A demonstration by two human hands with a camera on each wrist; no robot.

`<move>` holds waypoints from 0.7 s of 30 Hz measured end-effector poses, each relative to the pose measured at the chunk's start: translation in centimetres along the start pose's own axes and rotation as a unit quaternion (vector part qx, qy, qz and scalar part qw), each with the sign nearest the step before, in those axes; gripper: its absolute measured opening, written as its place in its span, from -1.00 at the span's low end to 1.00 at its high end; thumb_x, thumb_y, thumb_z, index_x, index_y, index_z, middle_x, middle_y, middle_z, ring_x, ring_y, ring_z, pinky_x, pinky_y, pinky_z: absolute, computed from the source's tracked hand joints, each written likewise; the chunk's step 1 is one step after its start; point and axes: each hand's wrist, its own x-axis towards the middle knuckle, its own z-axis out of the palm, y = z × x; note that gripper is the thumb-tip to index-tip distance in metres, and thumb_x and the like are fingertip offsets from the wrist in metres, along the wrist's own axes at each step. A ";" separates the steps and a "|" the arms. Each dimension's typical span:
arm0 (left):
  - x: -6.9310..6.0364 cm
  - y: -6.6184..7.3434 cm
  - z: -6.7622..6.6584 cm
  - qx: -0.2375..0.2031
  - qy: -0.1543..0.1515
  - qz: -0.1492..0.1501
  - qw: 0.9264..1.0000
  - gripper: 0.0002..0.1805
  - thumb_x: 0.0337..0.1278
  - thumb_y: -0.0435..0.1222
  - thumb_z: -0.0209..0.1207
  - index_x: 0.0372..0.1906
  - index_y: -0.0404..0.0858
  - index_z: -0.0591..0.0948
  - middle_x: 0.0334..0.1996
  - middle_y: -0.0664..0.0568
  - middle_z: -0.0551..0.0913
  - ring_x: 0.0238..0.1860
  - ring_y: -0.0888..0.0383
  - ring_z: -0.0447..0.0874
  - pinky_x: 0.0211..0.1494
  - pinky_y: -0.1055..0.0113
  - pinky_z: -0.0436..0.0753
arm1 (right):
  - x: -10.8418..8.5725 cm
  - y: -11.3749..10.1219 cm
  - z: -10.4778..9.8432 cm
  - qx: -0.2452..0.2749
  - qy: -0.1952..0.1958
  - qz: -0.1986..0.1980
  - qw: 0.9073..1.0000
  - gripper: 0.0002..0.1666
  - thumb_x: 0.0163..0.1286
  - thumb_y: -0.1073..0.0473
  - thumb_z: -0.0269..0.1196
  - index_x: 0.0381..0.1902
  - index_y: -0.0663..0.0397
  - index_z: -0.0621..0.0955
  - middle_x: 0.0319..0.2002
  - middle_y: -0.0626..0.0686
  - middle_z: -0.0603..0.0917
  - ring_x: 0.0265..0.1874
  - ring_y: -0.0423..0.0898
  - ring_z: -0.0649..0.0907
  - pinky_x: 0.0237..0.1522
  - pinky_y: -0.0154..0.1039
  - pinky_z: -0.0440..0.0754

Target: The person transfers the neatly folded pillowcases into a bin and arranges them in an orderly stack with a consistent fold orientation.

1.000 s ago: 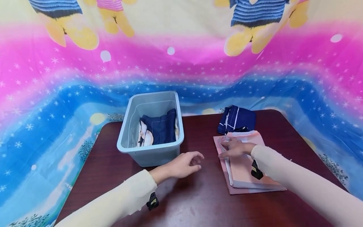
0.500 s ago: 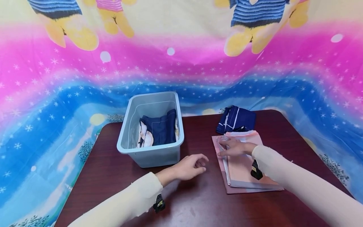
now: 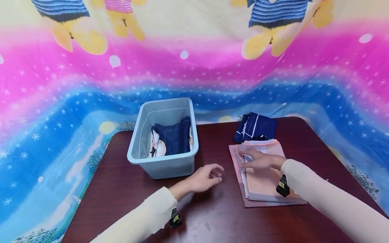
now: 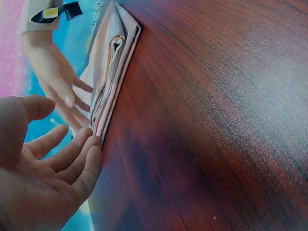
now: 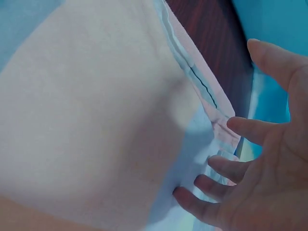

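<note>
A folded pink cloth (image 3: pixel 264 182) with grey and white bands lies in layers on the right of the table. Over its far left part is my right hand (image 3: pixel 258 159), fingers spread and holding nothing. In the right wrist view the fingertips (image 5: pixel 180 192) lie close over the cloth's edge; whether they touch it I cannot tell. My left hand (image 3: pixel 200 179) hovers between the bin and the cloth, fingers loosely bent around nothing. A folded navy cloth (image 3: pixel 262 126) with white lines sits just behind the pink one.
A grey-blue plastic bin (image 3: pixel 170 167) stands at the left of the table (image 3: pixel 212 216). Inside are folded navy fabric (image 3: pixel 174 138) and a white-and-peach patterned piece (image 3: pixel 156 145). A printed curtain (image 3: pixel 206 64) hangs right behind the table's far edge.
Over the last second my left hand has shifted a little to the right, toward the pink cloth. My right hand has drawn slightly right across it. The cloths and bin stay put.
</note>
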 end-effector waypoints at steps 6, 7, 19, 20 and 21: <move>0.2 -0.3 0.1 -0.011 0.010 -0.010 1.000 -0.65 0.39 -0.30 0.17 0.22 -0.24 0.57 0.06 -0.18 0.71 0.03 0.05 0.70 0.18 0.25 0.63 | -1.1 0.3 -0.2 0.024 0.029 -0.026 0.999 -0.16 0.47 0.02 0.25 0.49 0.41 0.26 0.52 0.45 0.19 0.52 0.46 0.10 0.44 0.44 0.11; 0.3 -0.3 0.1 -0.011 0.012 -0.010 1.000 -0.65 0.39 -0.31 0.17 0.22 -0.24 0.57 0.06 -0.18 0.71 0.03 0.04 0.70 0.18 0.26 0.62 | -1.3 0.4 -0.3 0.026 0.038 -0.031 0.998 -0.17 0.46 0.03 0.25 0.48 0.41 0.26 0.51 0.45 0.20 0.52 0.45 0.12 0.43 0.44 0.12; 1.0 0.1 -0.6 -0.008 0.015 -0.041 0.999 -0.62 0.41 -0.27 0.17 0.26 -0.19 0.54 0.05 -0.08 0.71 0.07 0.06 0.69 0.21 0.18 0.63 | -4.7 2.5 -1.9 0.035 0.120 -0.034 0.992 -0.27 0.50 0.09 0.23 0.45 0.38 0.32 0.42 0.44 0.36 0.39 0.49 0.32 0.27 0.46 0.35; 1.1 0.1 -0.6 -0.008 0.015 -0.041 0.999 -0.62 0.42 -0.27 0.16 0.26 -0.18 0.54 0.06 -0.09 0.71 0.08 0.06 0.69 0.21 0.18 0.63 | -4.8 2.7 -2.0 0.036 0.123 -0.030 0.991 -0.28 0.51 0.08 0.22 0.45 0.38 0.33 0.41 0.44 0.37 0.37 0.48 0.35 0.26 0.42 0.40; 1.2 0.2 -0.6 -0.006 0.016 -0.041 0.999 -0.62 0.42 -0.27 0.16 0.27 -0.18 0.54 0.06 -0.08 0.71 0.08 0.06 0.69 0.21 0.18 0.62 | -5.0 2.9 -2.0 0.034 0.129 -0.027 0.991 -0.30 0.51 0.09 0.21 0.44 0.39 0.34 0.39 0.44 0.39 0.34 0.46 0.39 0.24 0.35 0.46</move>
